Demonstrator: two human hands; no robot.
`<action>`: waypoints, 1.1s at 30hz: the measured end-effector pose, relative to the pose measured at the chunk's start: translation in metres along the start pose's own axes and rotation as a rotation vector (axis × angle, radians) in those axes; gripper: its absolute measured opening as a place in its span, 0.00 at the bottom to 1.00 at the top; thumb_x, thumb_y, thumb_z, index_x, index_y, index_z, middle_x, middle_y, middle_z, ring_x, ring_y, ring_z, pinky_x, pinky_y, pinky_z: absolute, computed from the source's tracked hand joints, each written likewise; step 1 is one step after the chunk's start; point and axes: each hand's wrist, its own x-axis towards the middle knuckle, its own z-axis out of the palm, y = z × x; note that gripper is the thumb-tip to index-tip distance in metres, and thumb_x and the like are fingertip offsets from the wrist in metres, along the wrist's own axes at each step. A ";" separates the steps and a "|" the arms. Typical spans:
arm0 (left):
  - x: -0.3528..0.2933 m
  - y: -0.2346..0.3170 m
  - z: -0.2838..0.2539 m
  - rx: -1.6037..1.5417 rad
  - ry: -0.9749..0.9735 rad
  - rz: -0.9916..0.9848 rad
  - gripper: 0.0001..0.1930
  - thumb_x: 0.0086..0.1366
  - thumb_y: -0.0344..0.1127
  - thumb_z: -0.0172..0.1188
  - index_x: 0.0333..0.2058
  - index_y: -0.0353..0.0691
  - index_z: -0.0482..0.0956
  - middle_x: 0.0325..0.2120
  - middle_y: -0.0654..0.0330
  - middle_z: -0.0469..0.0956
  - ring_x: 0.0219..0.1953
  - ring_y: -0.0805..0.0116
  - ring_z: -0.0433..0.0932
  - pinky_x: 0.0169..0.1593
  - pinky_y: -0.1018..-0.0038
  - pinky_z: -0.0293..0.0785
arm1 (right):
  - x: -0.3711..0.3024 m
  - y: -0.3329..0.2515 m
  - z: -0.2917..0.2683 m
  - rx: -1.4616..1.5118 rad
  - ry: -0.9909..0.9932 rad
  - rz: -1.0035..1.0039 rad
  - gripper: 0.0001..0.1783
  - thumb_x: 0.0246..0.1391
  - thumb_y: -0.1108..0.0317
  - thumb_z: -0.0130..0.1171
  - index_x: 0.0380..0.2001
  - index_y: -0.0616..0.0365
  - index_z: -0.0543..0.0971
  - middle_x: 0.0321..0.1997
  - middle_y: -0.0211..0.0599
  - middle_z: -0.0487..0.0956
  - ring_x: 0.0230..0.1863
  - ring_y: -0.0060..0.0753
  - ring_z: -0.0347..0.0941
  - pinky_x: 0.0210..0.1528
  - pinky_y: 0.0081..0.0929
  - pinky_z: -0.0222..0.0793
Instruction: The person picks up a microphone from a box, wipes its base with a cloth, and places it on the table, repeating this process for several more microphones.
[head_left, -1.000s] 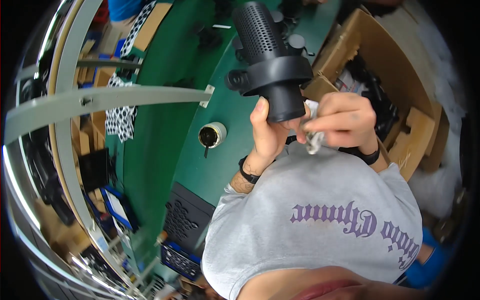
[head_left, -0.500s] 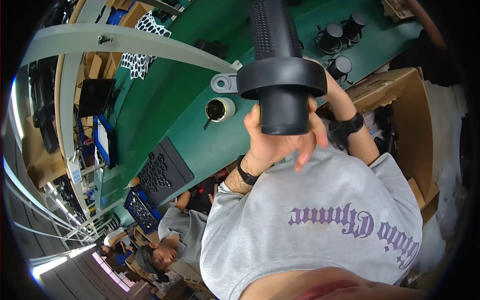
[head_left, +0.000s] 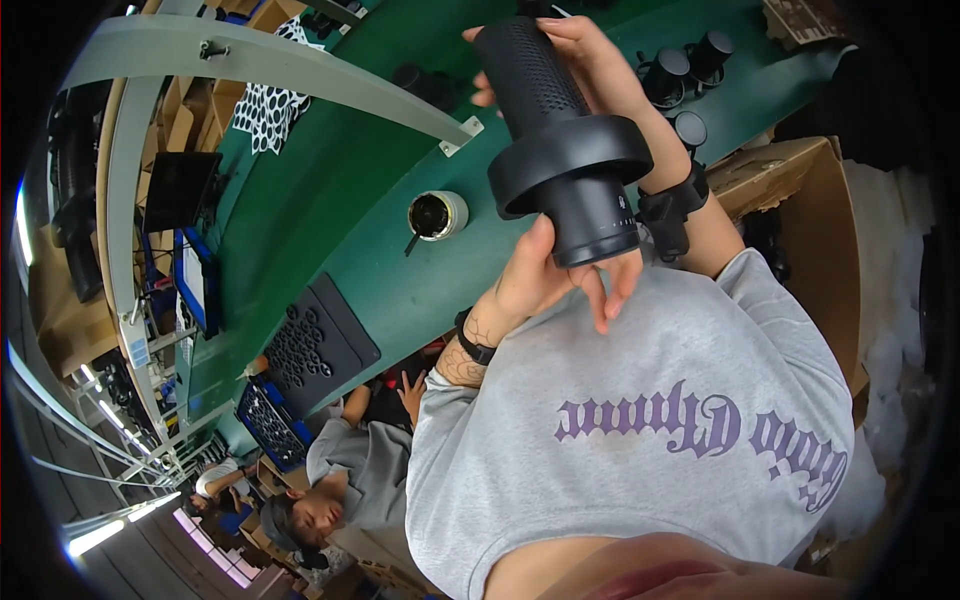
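A black microphone (head_left: 545,110) with a mesh upper part and a wide smooth collar is held up in front of my chest, tilted with its top toward the left. My left hand (head_left: 540,270) grips its narrow lower end, thumb along the side and some fingers loose below. My right hand (head_left: 600,65) wraps the mesh part from behind, with fingertips showing past its far edge. Small pale markings show on the lower body. Below the microphone, on the green table (head_left: 385,230), stands a white tub (head_left: 455,215) with dark contents and a stick in it.
Several similar black units (head_left: 665,75) stand at the table's far right. A black mat (head_left: 345,330) with small rings and a blue tray (head_left: 270,425) lie to the left. A metal frame (head_left: 290,75) crosses above the table. A co-worker (head_left: 350,480) sits at left; a cardboard box (head_left: 815,250) is at right.
My right hand has come up onto the mesh part. The microphone has tilted and turned; the bracket with a hole at its left has gone out of sight, and markings now show.
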 end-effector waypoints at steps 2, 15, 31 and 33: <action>0.001 0.006 0.005 0.001 -0.027 0.002 0.48 0.55 0.76 0.37 0.49 0.28 0.62 0.27 0.44 0.72 0.24 0.60 0.76 0.20 0.67 0.80 | -0.006 -0.002 -0.001 0.165 -0.100 0.062 0.25 0.55 0.53 0.55 0.47 0.64 0.74 0.43 0.43 0.79 0.39 0.30 0.78 0.40 0.25 0.77; 0.007 0.000 0.010 -0.184 -0.159 0.075 0.48 0.52 0.78 0.39 0.45 0.29 0.63 0.25 0.42 0.72 0.20 0.61 0.76 0.20 0.67 0.80 | -0.014 -0.002 0.012 0.354 0.002 0.031 0.26 0.58 0.52 0.46 0.48 0.65 0.72 0.41 0.42 0.78 0.41 0.34 0.77 0.45 0.30 0.75; 0.018 -0.011 0.027 -0.235 -0.136 -0.045 0.48 0.51 0.79 0.38 0.44 0.30 0.62 0.24 0.42 0.72 0.18 0.61 0.75 0.19 0.70 0.78 | -0.021 0.007 -0.040 -0.137 0.011 -0.148 0.30 0.59 0.47 0.47 0.54 0.61 0.70 0.41 0.43 0.79 0.36 0.27 0.79 0.44 0.21 0.76; 0.021 -0.012 0.028 -0.225 -0.058 -0.093 0.47 0.50 0.79 0.42 0.39 0.29 0.61 0.21 0.43 0.72 0.15 0.63 0.74 0.16 0.72 0.77 | -0.025 0.004 -0.045 -0.153 0.031 -0.175 0.30 0.59 0.48 0.47 0.54 0.61 0.70 0.40 0.43 0.79 0.36 0.26 0.79 0.43 0.21 0.76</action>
